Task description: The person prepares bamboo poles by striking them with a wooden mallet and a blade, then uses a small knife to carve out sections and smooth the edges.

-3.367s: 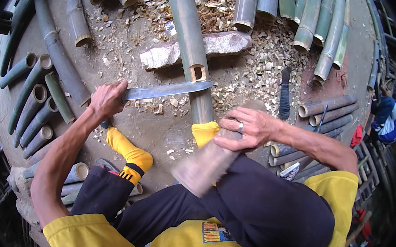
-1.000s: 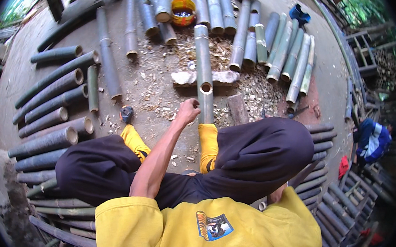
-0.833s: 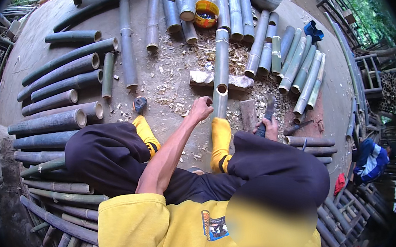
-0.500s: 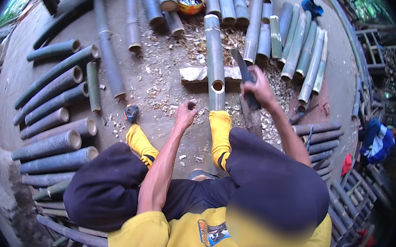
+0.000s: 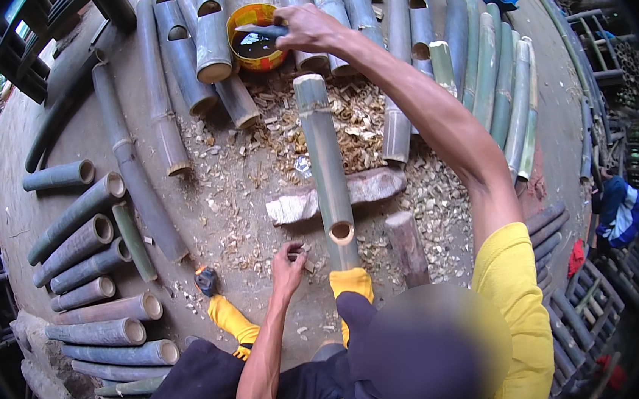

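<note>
My right hand [image 5: 312, 29], arm stretched far forward, grips a knife [image 5: 268, 31] by its handle. Its blade reaches over a red and yellow tub [image 5: 271, 61] with dark liquid in it. My left hand [image 5: 287, 267] hovers beside a bamboo tube, fingers curled together; whether anything small is between them cannot be seen. That bamboo tube [image 5: 323, 150] has a round hole near its close end and lies across a rough wooden block [image 5: 293, 205]. My foot in a yellow sock [image 5: 351, 280] is against its near end.
A short wooden log [image 5: 407, 245] stands right of the tube. Wood chips [image 5: 359, 135] litter the ground. Many bamboo pieces [image 5: 103, 332] lie at left, with more [image 5: 513, 106] at right. A dark tape-measure-like object [image 5: 206, 281] sits by my left foot.
My right hand has swung forward and left with the knife, from beside the bamboo tube to the tub. My left hand stays near the tube, its fingers more closed. The view has shifted forward.
</note>
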`<action>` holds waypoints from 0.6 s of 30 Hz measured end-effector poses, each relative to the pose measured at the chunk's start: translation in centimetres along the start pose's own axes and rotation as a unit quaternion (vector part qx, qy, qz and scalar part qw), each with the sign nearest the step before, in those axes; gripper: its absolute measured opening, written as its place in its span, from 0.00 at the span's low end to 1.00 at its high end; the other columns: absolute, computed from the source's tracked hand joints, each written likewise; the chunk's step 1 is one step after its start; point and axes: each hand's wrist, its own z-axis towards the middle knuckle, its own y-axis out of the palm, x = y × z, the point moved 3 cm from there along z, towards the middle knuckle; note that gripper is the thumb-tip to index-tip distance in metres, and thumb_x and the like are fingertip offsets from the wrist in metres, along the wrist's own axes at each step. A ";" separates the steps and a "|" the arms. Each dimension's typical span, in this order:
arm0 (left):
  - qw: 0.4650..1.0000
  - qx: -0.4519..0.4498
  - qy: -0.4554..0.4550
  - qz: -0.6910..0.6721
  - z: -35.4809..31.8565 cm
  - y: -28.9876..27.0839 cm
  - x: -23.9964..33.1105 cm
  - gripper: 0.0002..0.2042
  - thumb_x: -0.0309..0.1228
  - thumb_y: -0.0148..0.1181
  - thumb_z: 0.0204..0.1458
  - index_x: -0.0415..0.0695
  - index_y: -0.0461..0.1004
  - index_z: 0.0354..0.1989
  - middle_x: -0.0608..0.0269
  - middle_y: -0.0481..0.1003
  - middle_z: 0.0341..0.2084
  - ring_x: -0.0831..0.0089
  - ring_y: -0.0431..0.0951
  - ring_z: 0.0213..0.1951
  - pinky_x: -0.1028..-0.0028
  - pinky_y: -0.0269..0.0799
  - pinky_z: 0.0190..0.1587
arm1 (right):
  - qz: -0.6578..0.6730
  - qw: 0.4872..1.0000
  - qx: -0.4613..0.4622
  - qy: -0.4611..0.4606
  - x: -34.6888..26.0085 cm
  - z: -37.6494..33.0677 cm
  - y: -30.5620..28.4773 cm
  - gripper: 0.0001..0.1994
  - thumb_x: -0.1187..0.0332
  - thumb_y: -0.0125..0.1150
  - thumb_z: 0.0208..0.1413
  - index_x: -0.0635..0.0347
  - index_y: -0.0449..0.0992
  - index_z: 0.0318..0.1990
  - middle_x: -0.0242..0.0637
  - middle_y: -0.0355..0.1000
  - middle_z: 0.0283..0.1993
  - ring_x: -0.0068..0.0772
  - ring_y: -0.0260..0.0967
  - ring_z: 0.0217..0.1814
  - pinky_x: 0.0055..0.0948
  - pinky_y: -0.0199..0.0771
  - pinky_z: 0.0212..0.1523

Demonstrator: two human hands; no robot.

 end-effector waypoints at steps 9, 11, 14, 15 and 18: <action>0.993 0.110 0.012 -0.039 0.5 -1.6 1.4 0.13 0.29 0.57 0.50 0.34 0.74 0.42 0.55 0.77 0.32 0.71 0.77 0.35 0.73 0.72 0.41 | -0.030 0.999 -0.017 0.005 2.1 2.5 4.6 0.22 0.59 0.58 0.46 0.59 0.70 0.48 0.48 0.74 0.42 0.47 0.74 0.41 0.40 0.75 0.40; 0.986 0.104 0.013 -0.133 -0.3 -2.4 4.3 0.10 0.27 0.57 0.52 0.35 0.73 0.39 0.60 0.76 0.31 0.76 0.75 0.35 0.77 0.73 0.38 | 0.126 0.979 0.151 -0.056 -0.6 -5.5 3.6 0.18 0.60 0.56 0.50 0.64 0.70 0.44 0.48 0.74 0.36 0.49 0.73 0.37 0.39 0.73 0.35; 0.967 -0.095 -0.002 -0.235 -1.8 -0.6 9.2 0.14 0.27 0.59 0.49 0.34 0.71 0.43 0.56 0.76 0.34 0.71 0.77 0.37 0.72 0.74 0.45 | 0.227 0.972 0.051 0.040 -2.0 -16.9 1.6 0.31 0.58 0.57 0.44 0.55 0.64 0.59 0.52 0.72 0.47 0.42 0.75 0.43 0.40 0.76 0.42; 0.937 -0.191 -0.042 -0.290 -2.4 1.0 9.9 0.21 0.27 0.60 0.47 0.33 0.67 0.50 0.52 0.74 0.41 0.66 0.76 0.44 0.69 0.71 0.51 | 0.324 0.938 -0.064 0.110 -3.1 -20.9 1.7 0.35 0.58 0.54 0.45 0.58 0.56 0.64 0.56 0.69 0.51 0.44 0.74 0.44 0.38 0.74 0.47; 0.810 -0.347 -0.105 -0.461 -5.4 5.0 12.0 0.45 0.43 0.68 0.40 0.36 0.50 0.64 0.47 0.60 0.58 0.57 0.63 0.59 0.61 0.59 0.62 | 0.318 0.935 -0.109 0.113 -4.2 -31.8 3.7 0.35 0.64 0.53 0.45 0.57 0.53 0.65 0.56 0.66 0.53 0.49 0.71 0.49 0.37 0.71 0.51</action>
